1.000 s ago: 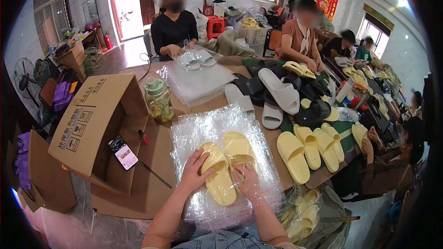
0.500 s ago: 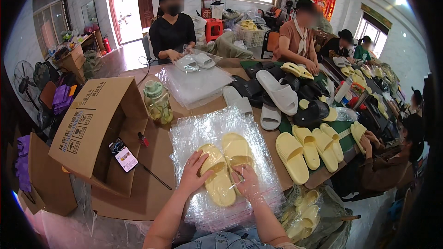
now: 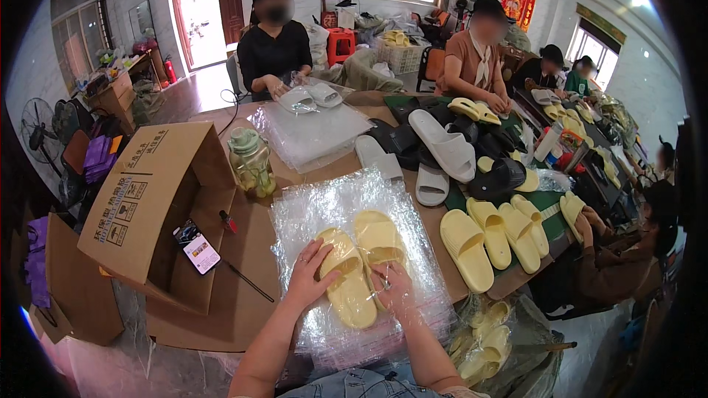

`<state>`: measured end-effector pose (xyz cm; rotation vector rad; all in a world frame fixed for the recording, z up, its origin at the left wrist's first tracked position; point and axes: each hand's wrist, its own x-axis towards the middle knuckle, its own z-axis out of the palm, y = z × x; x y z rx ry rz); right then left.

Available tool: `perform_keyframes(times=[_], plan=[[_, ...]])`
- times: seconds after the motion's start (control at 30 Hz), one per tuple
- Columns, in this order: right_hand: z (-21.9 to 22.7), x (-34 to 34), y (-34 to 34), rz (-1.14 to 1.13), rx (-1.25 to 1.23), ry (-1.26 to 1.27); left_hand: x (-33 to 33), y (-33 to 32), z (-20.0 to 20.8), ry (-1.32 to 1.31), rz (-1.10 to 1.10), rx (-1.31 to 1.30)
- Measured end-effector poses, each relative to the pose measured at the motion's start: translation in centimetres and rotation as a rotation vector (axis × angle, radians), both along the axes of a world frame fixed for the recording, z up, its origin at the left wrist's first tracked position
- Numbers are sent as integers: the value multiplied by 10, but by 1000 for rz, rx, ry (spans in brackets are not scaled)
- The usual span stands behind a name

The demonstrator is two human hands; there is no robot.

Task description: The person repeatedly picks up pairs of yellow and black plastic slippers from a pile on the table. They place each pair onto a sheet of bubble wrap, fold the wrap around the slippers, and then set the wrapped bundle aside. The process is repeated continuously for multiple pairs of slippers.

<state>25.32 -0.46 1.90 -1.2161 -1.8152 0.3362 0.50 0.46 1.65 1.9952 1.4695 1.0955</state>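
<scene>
Two pale yellow slippers lie side by side on a stack of clear plastic bags [image 3: 310, 210], with shiny film showing over parts of them. On the left slipper [image 3: 352, 302] rests my left hand [image 3: 308, 274], its fingers stretched along the strap's outer edge and the thumb apart. My right hand [image 3: 394, 289] is at the right slipper [image 3: 378, 233], just below its strap. Its fingers are bent around the heel part, which they partly hide. Whether film lies between fingers and slipper is hard to make out.
To the left stand an open cardboard box [image 3: 147, 199] with a phone [image 3: 198, 249] and a green-lidded jar [image 3: 252, 162]. More yellow slippers [image 3: 468, 250] and a grey-white and black slipper pile [image 3: 446, 147] lie right. Across the table a person handles bagged white slippers [image 3: 310, 97]; other people work farther right.
My hands and the two yellow slippers have barely moved. The person in brown across the table has shifted their hands slightly.
</scene>
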Motion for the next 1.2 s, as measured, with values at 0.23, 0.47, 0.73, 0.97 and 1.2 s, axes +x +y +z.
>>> perform_keyframes(times=[0.23, 0.47, 0.73, 0.97, 1.2], plan=[[-7, 4, -30, -66, 131, 43, -2, 1, -3, 4, 1, 13], [35, 26, -105, 427, 272, -6, 0, -2, 4, -3, 1, -37], [96, 4, -72, 42, 130, 55, -3, -1, 3, 3, -27, 24], [36, -31, 5, -148, -169, -395, -8, 3, -11, -10, -69, 84], [1, -41, 27, -156, -263, -295, -6, 2, -9, 67, -81, 114]])
